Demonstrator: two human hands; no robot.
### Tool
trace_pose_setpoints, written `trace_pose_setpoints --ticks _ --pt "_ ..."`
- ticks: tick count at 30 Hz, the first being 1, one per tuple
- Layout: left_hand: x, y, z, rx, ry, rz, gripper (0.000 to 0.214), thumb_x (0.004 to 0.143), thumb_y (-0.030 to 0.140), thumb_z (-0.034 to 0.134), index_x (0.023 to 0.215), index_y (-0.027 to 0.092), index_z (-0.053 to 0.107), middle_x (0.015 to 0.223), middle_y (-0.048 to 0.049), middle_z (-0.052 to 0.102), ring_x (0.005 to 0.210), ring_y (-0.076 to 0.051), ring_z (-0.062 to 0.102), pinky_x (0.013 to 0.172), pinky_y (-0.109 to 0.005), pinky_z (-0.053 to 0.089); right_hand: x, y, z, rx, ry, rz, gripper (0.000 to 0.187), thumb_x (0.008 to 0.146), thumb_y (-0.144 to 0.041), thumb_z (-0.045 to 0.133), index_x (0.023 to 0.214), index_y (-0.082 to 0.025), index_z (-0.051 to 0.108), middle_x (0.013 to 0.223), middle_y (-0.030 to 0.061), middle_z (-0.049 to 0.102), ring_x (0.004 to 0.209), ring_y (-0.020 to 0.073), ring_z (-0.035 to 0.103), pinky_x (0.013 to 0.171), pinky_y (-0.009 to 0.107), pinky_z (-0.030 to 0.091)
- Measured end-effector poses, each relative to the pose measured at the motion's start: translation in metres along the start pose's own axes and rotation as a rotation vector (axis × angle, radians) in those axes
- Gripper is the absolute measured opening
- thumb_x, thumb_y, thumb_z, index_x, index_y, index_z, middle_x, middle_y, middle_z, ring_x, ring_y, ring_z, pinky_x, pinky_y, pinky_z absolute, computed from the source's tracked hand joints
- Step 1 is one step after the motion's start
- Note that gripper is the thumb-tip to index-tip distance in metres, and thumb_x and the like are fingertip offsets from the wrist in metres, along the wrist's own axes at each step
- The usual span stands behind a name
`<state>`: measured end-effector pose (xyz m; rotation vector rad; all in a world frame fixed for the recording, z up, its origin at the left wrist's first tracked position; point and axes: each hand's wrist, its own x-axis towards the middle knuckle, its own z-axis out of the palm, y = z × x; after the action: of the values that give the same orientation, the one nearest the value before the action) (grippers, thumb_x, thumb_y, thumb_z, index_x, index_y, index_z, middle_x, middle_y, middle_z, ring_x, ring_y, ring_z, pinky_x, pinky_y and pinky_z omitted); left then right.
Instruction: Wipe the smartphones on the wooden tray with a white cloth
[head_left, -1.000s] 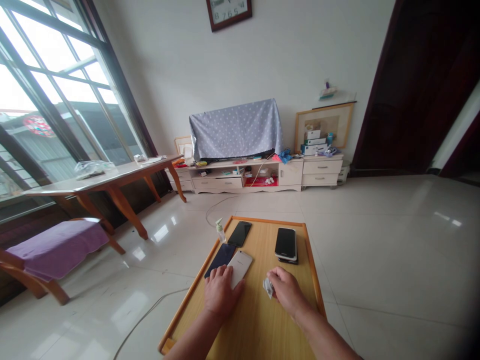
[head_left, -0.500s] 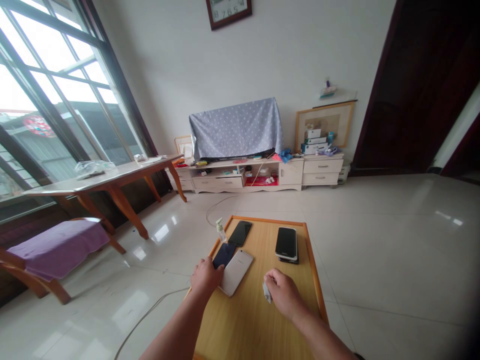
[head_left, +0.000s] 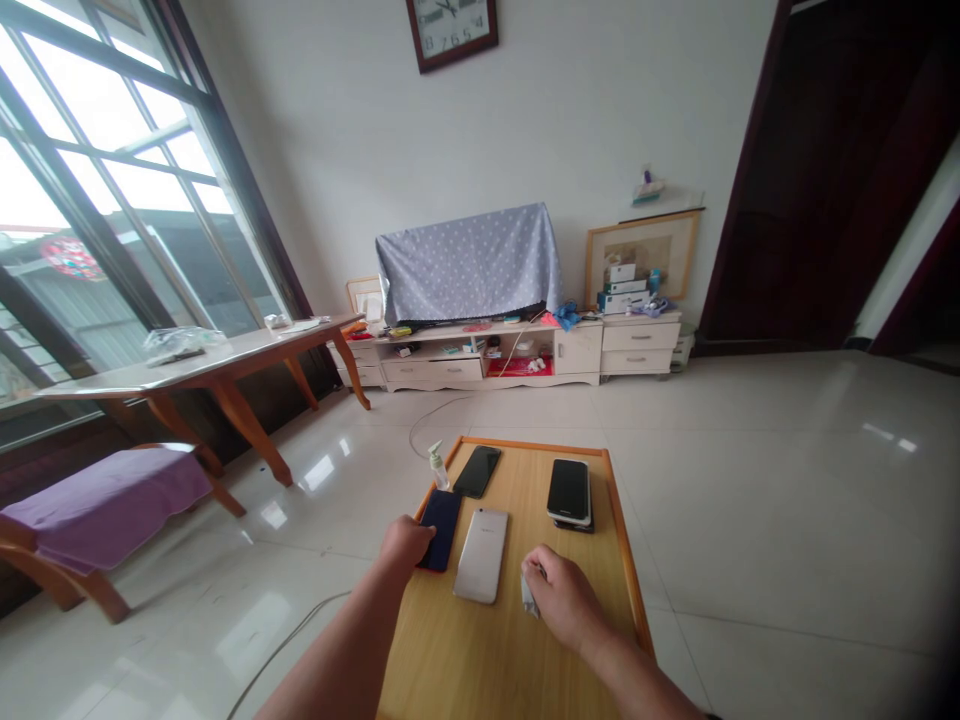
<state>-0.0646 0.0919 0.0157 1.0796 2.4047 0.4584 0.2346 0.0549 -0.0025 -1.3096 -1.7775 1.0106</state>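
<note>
My left hand grips the left edge of a dark blue phone, its thumb over the near part; the fingers under the edge are hidden. Beside that phone lies a silver-white phone, back side up. My right hand is closed on a crumpled grey-white cloth, just above or on the wooden table, right of the silver phone. A black phone lies farther back, near a small pump bottle. At the right, a black-screened phone with a white rim rests on top of another dark one.
The small wooden table has a raised orange-brown edge. A cable runs over the tiled floor at left. A chair with a purple cover and a dining table stand left; a low white cabinet lines the far wall.
The silver phone now lies straighter and a little nearer me, with a gap between it and the dark blue phone. My left hand now shows its thumb over the dark blue phone.
</note>
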Motion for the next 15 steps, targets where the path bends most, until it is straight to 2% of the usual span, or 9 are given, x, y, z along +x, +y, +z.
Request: trace_pose_setpoints --ticks 3,5,7,9,12,14,15 --pt "-0.008 0.003 -0.004 -0.083 0.02 0.036 0.036 0.095 0.044 0.062 0.118 0.017 0.061 0.115 -0.0045 0.066 0.097 -0.017 0.065 0.084 -0.038 0.058 0.001 0.002 0.001 0.003 0.0 0.004 0.025 0.091 -0.042 0.051 0.074 -0.025 0.06 0.069 -0.0005 0.066 0.066 0.018 0.058 0.06 0.028 0.034" --pt "-0.018 0.007 -0.007 -0.116 0.065 0.098 0.03 0.095 0.042 0.06 0.11 0.016 0.063 0.101 -0.0027 0.068 0.086 -0.015 0.065 0.078 -0.034 0.056 0.002 0.003 0.004 0.061 0.014 0.013 0.027 0.09 -0.044 0.053 0.072 -0.024 0.059 0.067 -0.0009 0.064 0.066 0.0174 0.057 0.061 0.028 0.034" --pt "-0.033 0.011 -0.009 -0.12 0.139 0.191 0.022 0.095 0.039 0.056 0.101 0.018 0.064 0.088 -0.0014 0.068 0.084 -0.018 0.065 0.076 -0.033 0.053 0.004 0.002 0.006 0.19 0.032 0.046 0.032 0.087 -0.049 0.057 0.069 -0.023 0.058 0.065 -0.0012 0.061 0.066 0.0165 0.055 0.061 0.027 0.035" --pt "-0.054 0.015 -0.01 -0.106 0.2 0.321 0.019 0.095 0.039 0.052 0.1 0.024 0.064 0.093 -0.0011 0.069 0.094 -0.021 0.063 0.084 -0.035 0.049 0.005 -0.001 0.007 0.309 0.039 0.086 0.039 0.087 -0.056 0.057 0.069 -0.022 0.058 0.064 -0.0013 0.058 0.064 0.0152 0.053 0.059 0.027 0.036" --pt "-0.09 0.019 -0.006 -0.071 0.234 0.538 0.022 0.097 0.042 0.048 0.103 0.03 0.066 0.108 -0.0006 0.07 0.111 -0.023 0.056 0.101 -0.037 0.039 0.004 -0.012 0.006 0.548 -0.036 0.282 0.053 0.086 -0.072 0.054 0.083 -0.019 0.064 0.06 -0.0027 0.055 0.051 0.012 0.046 0.047 0.025 0.029" --pt "-0.111 0.02 -0.001 0.045 0.271 0.787 0.029 0.1 0.041 0.041 0.106 0.03 0.067 0.111 -0.0042 0.07 0.109 -0.024 0.056 0.1 -0.039 0.037 0.004 -0.019 0.004 0.782 -0.102 0.443 0.062 0.081 -0.078 0.055 0.094 -0.018 0.066 0.056 -0.0046 0.051 0.045 0.0101 0.04 0.041 0.023 0.021" --pt "-0.12 0.02 0.003 0.088 0.263 0.864 0.03 0.101 0.04 0.04 0.11 0.03 0.067 0.113 -0.0048 0.07 0.109 -0.024 0.056 0.1 -0.04 0.037 0.003 -0.022 0.003 0.877 -0.121 0.491 0.064 0.08 -0.079 0.058 0.096 -0.018 0.066 0.055 -0.0054 0.049 0.044 0.0093 0.039 0.04 0.022 0.019"
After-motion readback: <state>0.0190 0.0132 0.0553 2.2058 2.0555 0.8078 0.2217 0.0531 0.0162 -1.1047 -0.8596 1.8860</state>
